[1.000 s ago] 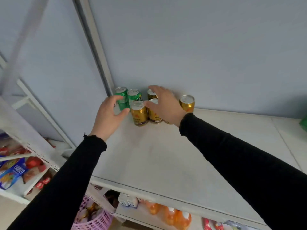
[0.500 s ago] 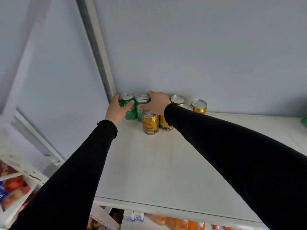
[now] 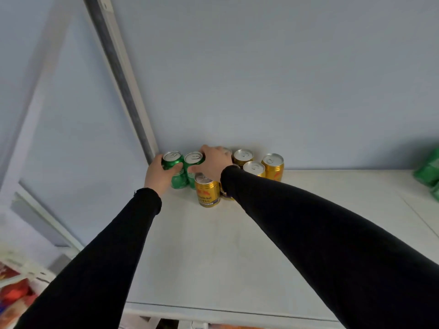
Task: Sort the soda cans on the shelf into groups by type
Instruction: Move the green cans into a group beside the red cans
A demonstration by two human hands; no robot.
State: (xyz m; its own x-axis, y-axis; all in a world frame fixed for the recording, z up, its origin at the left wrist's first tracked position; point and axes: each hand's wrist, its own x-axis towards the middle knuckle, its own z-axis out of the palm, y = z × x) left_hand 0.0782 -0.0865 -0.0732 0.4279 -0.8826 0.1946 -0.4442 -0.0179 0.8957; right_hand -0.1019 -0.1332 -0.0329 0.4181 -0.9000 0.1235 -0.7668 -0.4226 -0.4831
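Two green cans stand at the back left of the white shelf (image 3: 213,257), against the wall. My left hand (image 3: 159,175) wraps the left green can (image 3: 172,160). My right hand (image 3: 213,162) grips the right green can (image 3: 193,160) by its upper part. A gold can (image 3: 207,192) stands in front of them, just under my right wrist. Three more gold cans (image 3: 254,168) cluster to the right by the wall; another gold can is mostly hidden behind my right sleeve.
A grey upright post (image 3: 123,91) rises at the shelf's back left corner. Green packages (image 3: 428,172) lie at the far right of the shelf. Lower shelves with colourful goods (image 3: 14,290) show at the bottom left.
Both hands moved onto the green cans: the left closed around the left one, the right shifted from the gold cans to the right green one. The view tilted upward.
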